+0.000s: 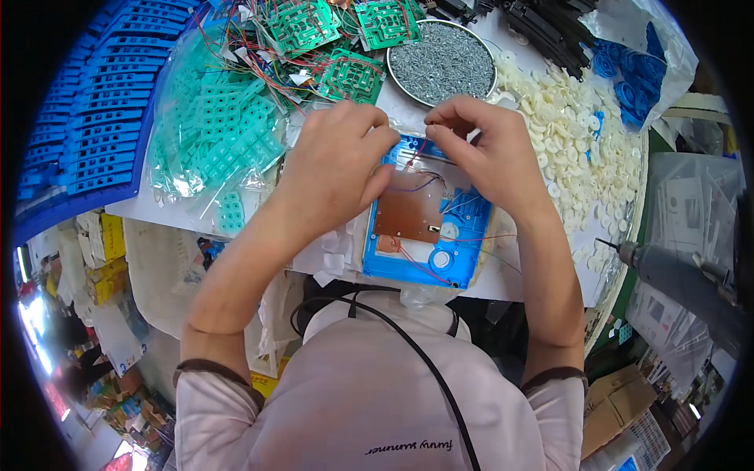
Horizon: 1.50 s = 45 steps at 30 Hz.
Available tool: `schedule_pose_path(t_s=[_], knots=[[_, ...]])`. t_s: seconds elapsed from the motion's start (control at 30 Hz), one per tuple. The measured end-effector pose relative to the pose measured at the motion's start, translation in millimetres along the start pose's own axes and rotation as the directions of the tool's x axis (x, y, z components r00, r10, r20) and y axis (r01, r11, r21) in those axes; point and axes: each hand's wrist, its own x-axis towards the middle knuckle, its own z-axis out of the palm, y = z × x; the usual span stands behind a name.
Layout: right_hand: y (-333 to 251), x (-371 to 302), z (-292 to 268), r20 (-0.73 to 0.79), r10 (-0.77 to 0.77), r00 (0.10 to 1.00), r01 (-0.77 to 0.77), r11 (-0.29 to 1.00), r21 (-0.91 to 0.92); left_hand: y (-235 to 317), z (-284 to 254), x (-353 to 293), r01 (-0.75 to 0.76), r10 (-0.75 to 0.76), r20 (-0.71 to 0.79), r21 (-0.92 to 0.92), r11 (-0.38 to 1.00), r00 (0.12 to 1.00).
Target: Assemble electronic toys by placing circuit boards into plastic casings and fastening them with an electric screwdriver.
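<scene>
A blue plastic housing (465,263) lies in front of me on the table, its inside facing up. Inside it sits a brown circuit board (404,210), with thin red, purple and dark wires running across and past the rim. My right hand (491,149) pinches a thin red wire (422,147) between thumb and forefinger over the housing's far end. Curled fingers of my left hand (334,157) are at the far left corner of the housing; what they hold, if anything, is hidden.
Green circuit boards (349,76) with wires and a round tray of screws (444,61) stand behind. Teal rubber keypads (228,125) in clear plastic and stacked blue plastic parts (94,102) lie left. Small cream-coloured pieces (577,133) and a power screwdriver (675,275) are right.
</scene>
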Motion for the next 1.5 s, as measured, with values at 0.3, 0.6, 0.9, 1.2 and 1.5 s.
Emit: schedule_pose_path(t_s=[0.3, 0.6, 0.9, 1.2, 1.5], knots=[[11, -27, 1, -0.124, -0.024, 0.992, 0.025, 1.0, 0.01, 16, 6, -3, -0.112, 0.113, 0.039, -0.044, 0.993, 0.993], [11, -33, 0, -0.135, -0.359, 0.924, 0.348, 0.933, -0.095, 7, -55, -7, 0.234, -0.113, 0.45, -0.222, 0.946, 0.886], [7, -30, 2, -0.157, -0.444, 0.882, 0.423, 0.893, -0.152, -2, 4, 25, 0.529, -0.166, 0.532, -0.658, 0.537, 0.831], [7, -43, 5, -0.164, -0.323, 0.932, 0.318, 0.946, -0.057, 17, 21, 4, 0.322, -0.331, 0.124, -0.684, 0.655, 0.936], [-6, -55, -5, 0.051, -0.242, 0.969, 0.246, 0.965, -0.096, 13, 33, -2, -0.03, -0.029, -0.105, -0.519, 0.854, 0.994]])
